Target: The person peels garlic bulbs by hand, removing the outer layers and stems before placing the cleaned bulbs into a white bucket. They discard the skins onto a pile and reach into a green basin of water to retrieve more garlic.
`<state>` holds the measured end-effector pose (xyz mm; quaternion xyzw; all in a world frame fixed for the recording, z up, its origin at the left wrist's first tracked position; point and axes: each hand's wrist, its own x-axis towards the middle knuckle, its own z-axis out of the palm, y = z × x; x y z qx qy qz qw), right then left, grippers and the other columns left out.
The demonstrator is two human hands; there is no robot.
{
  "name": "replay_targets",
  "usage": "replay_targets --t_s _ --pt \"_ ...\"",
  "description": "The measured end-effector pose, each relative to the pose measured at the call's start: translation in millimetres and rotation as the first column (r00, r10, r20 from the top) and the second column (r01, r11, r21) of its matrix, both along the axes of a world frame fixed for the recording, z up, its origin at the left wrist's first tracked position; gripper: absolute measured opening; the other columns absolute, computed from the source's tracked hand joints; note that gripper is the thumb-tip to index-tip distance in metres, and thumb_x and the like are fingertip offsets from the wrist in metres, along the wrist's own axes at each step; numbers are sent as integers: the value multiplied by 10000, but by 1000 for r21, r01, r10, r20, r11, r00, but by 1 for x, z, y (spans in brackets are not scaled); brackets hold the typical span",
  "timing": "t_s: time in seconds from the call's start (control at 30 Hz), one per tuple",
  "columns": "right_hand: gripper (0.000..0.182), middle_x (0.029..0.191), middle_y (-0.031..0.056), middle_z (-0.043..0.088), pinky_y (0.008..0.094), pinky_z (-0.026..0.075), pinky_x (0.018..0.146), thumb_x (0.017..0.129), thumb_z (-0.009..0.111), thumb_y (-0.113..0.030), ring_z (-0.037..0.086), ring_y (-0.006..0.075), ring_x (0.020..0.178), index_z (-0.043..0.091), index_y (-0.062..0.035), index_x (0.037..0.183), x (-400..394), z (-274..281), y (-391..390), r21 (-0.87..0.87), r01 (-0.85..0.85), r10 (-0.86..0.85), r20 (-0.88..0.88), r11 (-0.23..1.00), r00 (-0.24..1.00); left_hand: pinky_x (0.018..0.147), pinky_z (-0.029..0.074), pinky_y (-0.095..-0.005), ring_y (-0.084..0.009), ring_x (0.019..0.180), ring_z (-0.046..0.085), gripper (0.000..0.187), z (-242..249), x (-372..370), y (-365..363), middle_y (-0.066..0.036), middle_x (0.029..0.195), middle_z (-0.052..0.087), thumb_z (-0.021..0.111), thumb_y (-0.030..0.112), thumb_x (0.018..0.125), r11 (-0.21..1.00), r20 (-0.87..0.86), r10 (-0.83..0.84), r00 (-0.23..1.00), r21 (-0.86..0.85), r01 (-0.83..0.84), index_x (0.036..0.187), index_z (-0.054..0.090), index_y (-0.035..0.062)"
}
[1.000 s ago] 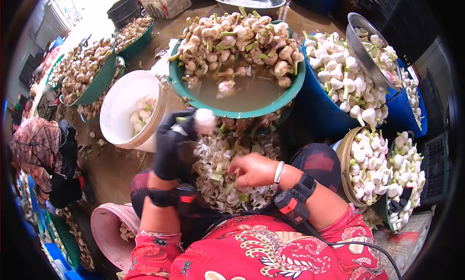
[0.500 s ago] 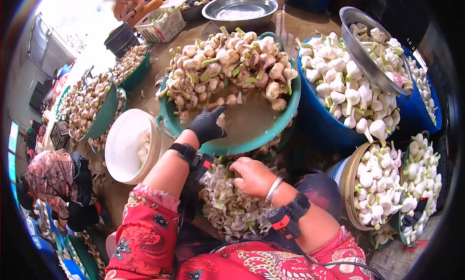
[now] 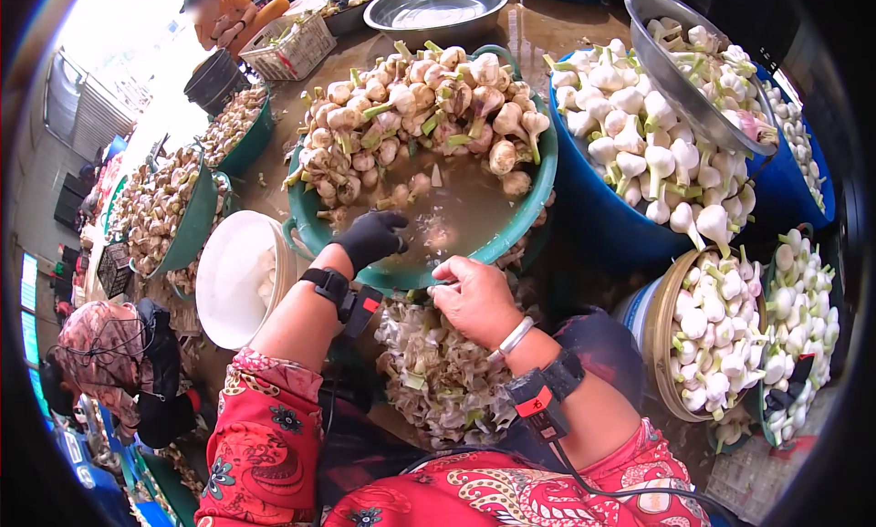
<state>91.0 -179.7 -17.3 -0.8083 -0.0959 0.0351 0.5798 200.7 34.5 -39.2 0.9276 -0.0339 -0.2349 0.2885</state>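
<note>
A green basin holds murky water and a heap of dirt-stained garlic bulbs. My left hand, in a black glove, is over the water near the basin's front left. Its thumb and fingers are apart, with nothing visible between them. Just right of it, a garlic bulb lies in the water amid white flecks. My bare right hand is at the front rim, thumb and fingers pinched together; what they hold, if anything, is hidden. Below it is a pile of garlic skins and trimmings.
A blue tub of clean white garlic stands on the right, with a metal bowl of garlic leaning over it. A bucket of white bulbs sits nearer. On the left is a white bucket. Other people sit farther off.
My left hand has drawn back from the heap toward the front rim. The right hand has risen to the rim. A bulb with white flecks now shows in the water between them.
</note>
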Motion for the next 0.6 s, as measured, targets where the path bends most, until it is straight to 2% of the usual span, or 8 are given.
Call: replay_targets --t_s 0.1,0.17,0.23,0.3,0.37,0.5,0.57,0.6 --pt "182 777 125 627 334 499 648 743 690 -117 626 229 671 635 -16 884 -10 -1 6 -6 8 -8 32 1000 999 786 517 -338 -223 828 659 626 -2 8 -35 -166 1010 683 751 199 693 987 32 -159 987 -12 159 1279 560 93" --pt "136 761 132 620 334 502 627 756 660 -104 623 250 670 637 -23 863 -10 7 5 -43 95 -88 142 995 986 871 483 -380 -307 948 642 731 -21 19 -51 -206 1111 643 749 301 683 930 134 -349 927 172 325 1348 493 140" --pt "127 770 127 618 326 502 625 763 639 -90 624 232 671 641 -24 871 -5 10 4 11 142 -142 140 990 980 873 480 -398 -356 970 625 771 -43 36 -62 -227 1140 620 733 349 682 926 -30 -349 937 143 350 1379 453 173" --pt "127 791 109 629 299 509 635 768 631 -70 635 185 690 644 -11 879 -1 23 0 113 146 -153 50 983 987 890 469 -399 -350 1002 616 713 -65 45 -70 -228 1120 625 719 283 682 936 1 -347 938 -68 346 1334 487 111" --pt "121 813 84 638 267 512 645 772 634 -55 634 140 698 644 4 876 6 22 -1 158 165 -164 -24 974 986 946 443 -378 -321 1134 562 613 -67 53 -87 -212 1223 582 699 250 683 926 18 -366 930 -91 366 1244 556 49" --pt "98 793 31 646 237 505 642 794 628 -25 607 84 685 646 2 887 17 23 -5 245 208 -192 -87 947 978 902 466 -359 -290 1002 616 540 -43 47 -102 -176 1110 641 678 164 685 952 22 -300 954 -58 300 1197 575 25" --pt "128 789 2 636 225 493 656 796 630 -6 576 53 682 639 -9 924 17 24 -7 319 245 -231 -81 916 970 859 479 -318 -223 931 626 498 -49 44 -85 -124 1050 660 641 109 709 848 -28 -236 971 -495 191 1194 578 17" --pt "165 817 7 635 226 494 661 792 631 -3 575 55 699 630 -9 957 18 22 -6 310 277 -278 -41 910 960 806 489 -274 -164 899 610 457 -58 39 -77 -80 1023 651 643 92 732 704 -212 -103 972 -705 -79 1177 587 6"
